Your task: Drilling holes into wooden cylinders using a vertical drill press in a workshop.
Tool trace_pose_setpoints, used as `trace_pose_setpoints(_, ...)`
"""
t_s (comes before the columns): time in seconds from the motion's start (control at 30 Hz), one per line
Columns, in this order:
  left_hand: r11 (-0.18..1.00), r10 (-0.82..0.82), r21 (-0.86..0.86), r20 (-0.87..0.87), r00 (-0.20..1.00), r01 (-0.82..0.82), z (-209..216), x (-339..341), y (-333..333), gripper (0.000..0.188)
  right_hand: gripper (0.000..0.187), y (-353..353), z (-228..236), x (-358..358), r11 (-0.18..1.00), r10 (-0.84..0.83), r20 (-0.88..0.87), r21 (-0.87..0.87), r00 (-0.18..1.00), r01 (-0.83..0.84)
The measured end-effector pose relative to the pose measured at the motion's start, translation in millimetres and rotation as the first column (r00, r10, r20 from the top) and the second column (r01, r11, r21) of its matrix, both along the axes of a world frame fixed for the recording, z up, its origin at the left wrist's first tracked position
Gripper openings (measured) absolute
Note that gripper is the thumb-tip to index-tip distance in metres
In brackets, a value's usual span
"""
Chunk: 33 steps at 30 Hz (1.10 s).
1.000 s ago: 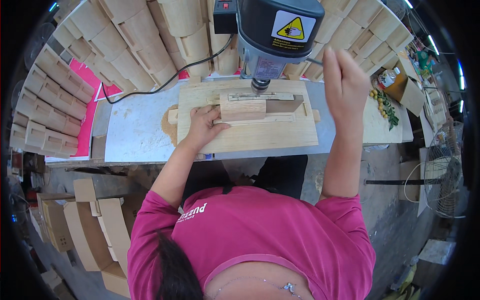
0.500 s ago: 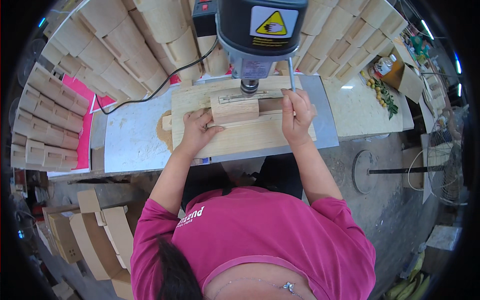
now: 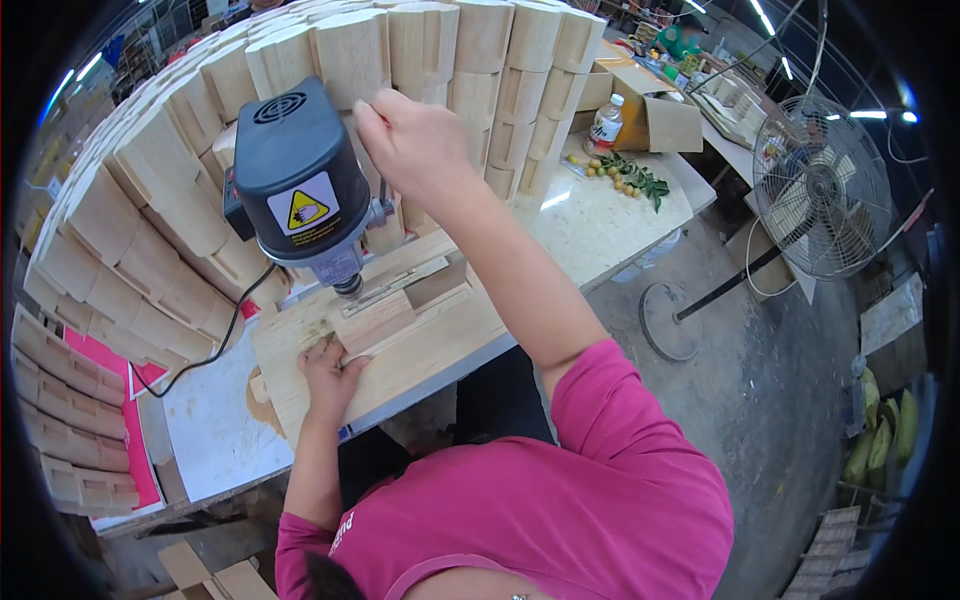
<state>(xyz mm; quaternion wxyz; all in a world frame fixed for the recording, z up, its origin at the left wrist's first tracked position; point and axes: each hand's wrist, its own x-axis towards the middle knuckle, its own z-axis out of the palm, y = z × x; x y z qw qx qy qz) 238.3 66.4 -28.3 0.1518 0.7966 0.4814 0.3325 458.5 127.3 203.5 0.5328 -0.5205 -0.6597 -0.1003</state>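
Many pale wooden pieces point(image 3: 425, 45): we see them stacked in curved walls along the far side and left of the worktable point(image 3: 600, 240).
Worktable: light-topped, running obliquely in front of the person.
Standing fan point(image 3: 820, 185): wire-caged, on a pole with a round base, well apart at the right.
Drill press point(image 3: 310, 160): dark-hooded, marked with a yellow warning triangle; its chuck point(image 3: 350, 288) points down at the wooden block point(image 3: 385, 318).
Wooden board point(image 3: 430, 350): flat on the worktable, bearing the block.
Right hand point(image 3: 415, 145): raised, clenched on the lever point(image 3: 383, 190), whose upper end it hides from us.
Left hand point(image 3: 330, 375): low over the board, fingers and thumb at the block's left end; we cannot tell whether it grips or merely steadies.
Wooden block: on the board, just right of the left hand.
Bottle point(image 3: 604, 125): upright, near a cardboard box point(image 3: 675, 127).
Lever: slender, at the drill press's right side.
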Motion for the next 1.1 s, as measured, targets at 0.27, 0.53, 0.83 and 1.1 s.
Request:
trace_pose_setpoints(0.27, 1.000, -0.002, 0.027, 0.004, 1.000, 0.001, -8.1, 4.5, 2.3, 0.041, 0.031, 17.4, 3.2, -0.4, 0.982, -0.059, 0.024, -0.178, 0.998, 0.063)
trace_pose_setpoints(0.53, 0.997, 0.000, 0.080, 0.011, 1.000, -0.001, -10.2, 8.9, 6.6, 0.035, 0.025, -41.8, -13.8, 7.4, 0.999, 0.037, 0.001, -0.002, 0.999, -0.037)
trace_pose_setpoints(0.83, 0.998, 0.030, 0.051, 0.047, 0.998, -0.033, -8.9, 2.7, 5.9, 0.047, 0.008, -85.4, -78.2, 1.3, 0.968, 0.243, -0.108, -0.040, 0.964, -0.249)
trace_pose_setpoints(1.1, 0.990, -0.007, 0.142, 0.054, 0.998, -0.001, -16.2, 8.8, 7.3, 0.045, 0.005, -76.2, -152.4, 10.1, 0.963, 0.259, -0.045, 0.089, 0.965, -0.255)
